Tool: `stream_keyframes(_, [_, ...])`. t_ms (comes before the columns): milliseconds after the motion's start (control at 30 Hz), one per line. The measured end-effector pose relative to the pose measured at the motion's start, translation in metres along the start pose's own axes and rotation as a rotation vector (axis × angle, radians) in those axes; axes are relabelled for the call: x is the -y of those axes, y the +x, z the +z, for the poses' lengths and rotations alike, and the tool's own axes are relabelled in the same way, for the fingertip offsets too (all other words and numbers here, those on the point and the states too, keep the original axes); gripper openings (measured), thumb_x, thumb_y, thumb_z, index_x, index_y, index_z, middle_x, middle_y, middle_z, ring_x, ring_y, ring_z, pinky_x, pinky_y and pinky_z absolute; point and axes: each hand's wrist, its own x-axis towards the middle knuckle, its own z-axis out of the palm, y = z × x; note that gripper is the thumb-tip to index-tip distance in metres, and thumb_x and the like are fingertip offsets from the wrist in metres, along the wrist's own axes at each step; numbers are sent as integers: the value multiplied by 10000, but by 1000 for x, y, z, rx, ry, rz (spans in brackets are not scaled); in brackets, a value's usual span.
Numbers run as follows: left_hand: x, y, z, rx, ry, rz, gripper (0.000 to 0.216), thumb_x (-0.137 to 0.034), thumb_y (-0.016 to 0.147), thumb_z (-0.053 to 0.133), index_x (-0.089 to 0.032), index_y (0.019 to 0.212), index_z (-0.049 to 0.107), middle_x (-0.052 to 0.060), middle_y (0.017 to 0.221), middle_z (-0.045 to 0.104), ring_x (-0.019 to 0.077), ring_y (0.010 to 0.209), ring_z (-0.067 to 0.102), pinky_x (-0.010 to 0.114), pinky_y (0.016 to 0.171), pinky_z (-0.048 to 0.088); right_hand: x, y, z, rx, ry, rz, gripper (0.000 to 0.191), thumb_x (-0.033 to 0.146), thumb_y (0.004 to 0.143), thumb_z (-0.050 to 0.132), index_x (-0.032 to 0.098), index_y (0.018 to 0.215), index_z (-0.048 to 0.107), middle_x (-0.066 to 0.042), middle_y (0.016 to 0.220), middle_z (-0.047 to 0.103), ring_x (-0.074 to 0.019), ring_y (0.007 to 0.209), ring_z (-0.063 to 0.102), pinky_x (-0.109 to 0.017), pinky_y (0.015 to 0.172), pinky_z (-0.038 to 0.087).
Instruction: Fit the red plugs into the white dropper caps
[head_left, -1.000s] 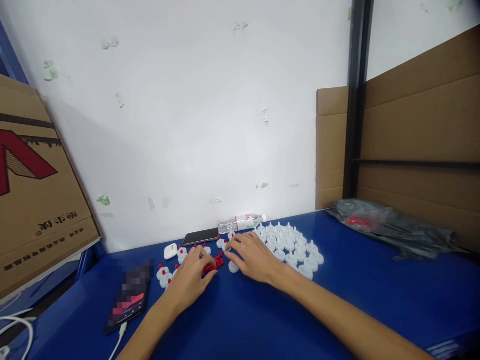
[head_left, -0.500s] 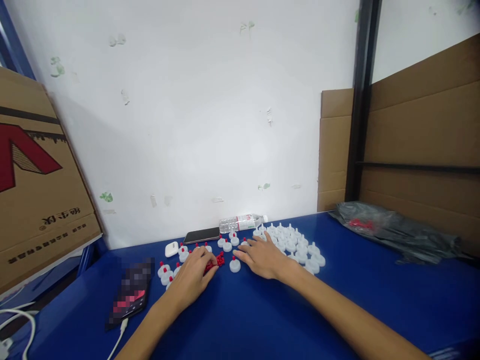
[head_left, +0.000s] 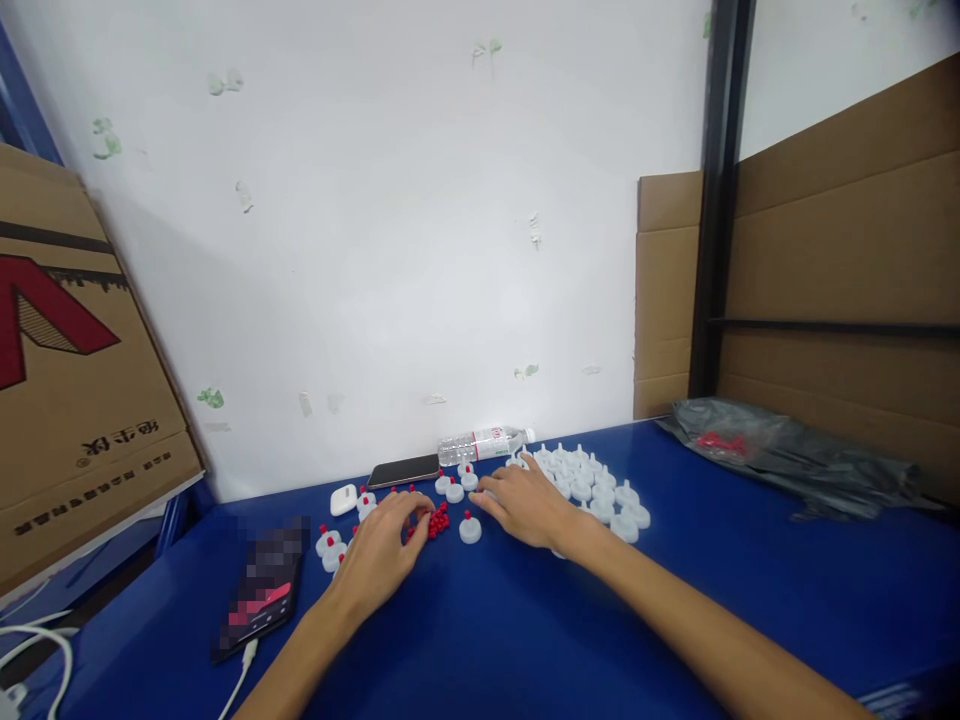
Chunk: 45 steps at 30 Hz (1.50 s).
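Observation:
My left hand [head_left: 386, 535] is bent over a small heap of red tip caps [head_left: 439, 522], thumb and forefinger closing at its left side on a red cap mostly hidden by the fingers. To the right, my right hand [head_left: 529, 505] has its fingers curled round a white nozzle cap, largely hidden under them. A white nozzle cap with a red tip [head_left: 470, 530] stands upright between the hands. Several more red-tipped caps [head_left: 328, 545] stand around my left hand. Beside and behind my right hand are many white nozzle caps [head_left: 604, 495] without red tips.
A water bottle [head_left: 484, 444] and a dark phone [head_left: 405, 471] lie along the wall, with a white earbud case [head_left: 343, 499] nearby. A second phone [head_left: 262, 590] with a charging cable [head_left: 244, 675] is at left. A grey plastic bag [head_left: 795, 465] lies at right on the blue table [head_left: 465, 640].
My right hand has drawn slightly left and up, and the red tip by its fingers is now hidden. My left fingers have shifted slightly left, uncovering more of the red heap.

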Motion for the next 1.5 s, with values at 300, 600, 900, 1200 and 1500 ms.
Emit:
stream_keyframes(300, [1,2,0,-6,0,-5,247,-286,955,466,-232,1071,677,44,1012,706,224,961,640,364,848,500,-6,1,-5,55,-146,104,373,541,820,687,171,824,738,-135,869,734,-335,1021,630,-517,1025,326])
stream_keyframes(600, [4,1,2,11,-30,-10,268,-330,973,467,-232,1091,688,53,1091,717,229,1018,655,375,908,505,-1,1,-10,-26,-121,45,289,391,929,577,141,1033,678,-110,806,722,-274,819,674,-398,888,432])
stream_keyframes(900, [4,0,5,-38,-49,71,284,-343,977,502,-260,1172,690,57,1081,733,222,984,665,365,892,503,21,-4,-10,-201,39,-175,261,337,944,562,191,1149,632,-74,1033,660,-217,945,623,-347,891,410])
stream_keyframes(1200, [-4,0,2,-49,-171,100,264,-304,971,505,-287,1130,714,35,1076,739,210,976,664,347,885,496,28,-5,-15,-213,33,-276,276,342,967,549,196,1193,613,-78,1019,643,-221,946,604,-363,870,417])
stream_keyframes(1500, [-11,8,-4,-18,-870,-336,305,-424,732,783,-150,863,754,49,636,723,154,544,619,246,520,477,23,-1,-14,-304,53,-377,321,352,943,613,188,1216,573,-78,1146,646,-203,1098,585,-385,1023,360])
